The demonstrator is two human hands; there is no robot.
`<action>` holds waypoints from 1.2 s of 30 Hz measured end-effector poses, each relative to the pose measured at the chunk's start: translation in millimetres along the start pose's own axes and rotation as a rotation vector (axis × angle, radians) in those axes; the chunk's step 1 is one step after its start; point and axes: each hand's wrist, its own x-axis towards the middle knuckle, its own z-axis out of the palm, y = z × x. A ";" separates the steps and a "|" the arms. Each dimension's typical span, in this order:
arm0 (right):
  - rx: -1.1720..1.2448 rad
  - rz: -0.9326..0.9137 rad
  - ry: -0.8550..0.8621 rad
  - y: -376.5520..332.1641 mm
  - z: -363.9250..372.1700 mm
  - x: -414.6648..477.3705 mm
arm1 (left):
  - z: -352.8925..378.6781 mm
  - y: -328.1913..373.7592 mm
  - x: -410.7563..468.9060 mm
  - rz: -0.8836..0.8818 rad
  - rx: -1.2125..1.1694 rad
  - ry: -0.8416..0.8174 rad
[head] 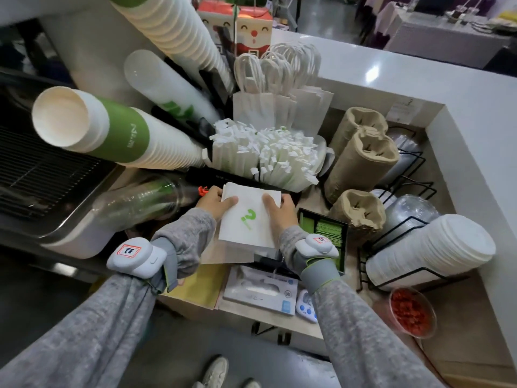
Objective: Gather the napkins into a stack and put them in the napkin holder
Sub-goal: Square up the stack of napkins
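Observation:
A stack of white napkins [246, 219] with a green printed mark on top is held between both hands over the counter, below the wrapped straws. My left hand [215, 201] grips its left edge, thumb lying on the top sheet. My right hand [279, 208] grips the right edge, thumb also on top. Both wrists carry white numbered trackers. I cannot make out the napkin holder with certainty; a pale sheet or tray edge [226, 256] shows just beneath the stack.
Wrapped straws [265, 155] stand right behind the napkins. Stacked paper cups [112, 133] lean in from the left, pulp cup carriers [361, 152] and wire racks with lids [430, 253] crowd the right. A black box of green packets [327, 231] sits by my right wrist.

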 end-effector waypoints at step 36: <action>-0.287 0.118 -0.040 36.4 49.3 8.3 | -5.2 -63.4 7.0 -0.091 0.333 0.131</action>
